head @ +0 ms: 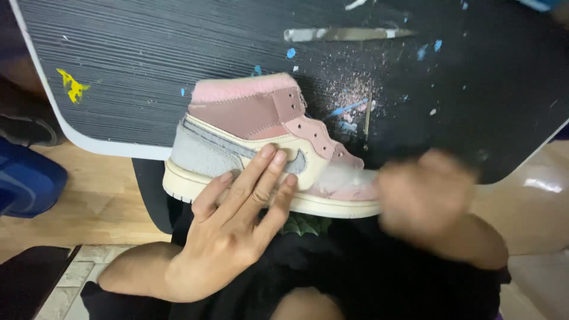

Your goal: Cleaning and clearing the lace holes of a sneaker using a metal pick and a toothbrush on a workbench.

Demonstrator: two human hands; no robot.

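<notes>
Pink sneaker (pixel 261 139) lies under left hand (pixel 228 237) fingers (pixel 264 172), flat against its side

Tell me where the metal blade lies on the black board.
In the head view the metal blade lies flat near the black board's far edge, right of centre, beyond the pink shoe and blue paint flecks.

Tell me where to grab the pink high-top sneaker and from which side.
Grip the sneaker at its padded collar and heel, coming from the heel end on the left. It stands upright on its sole, toe pointing right; the left hand lies flat on its side and the blurred right hand is at the toe, so only the heel end is free.
</notes>
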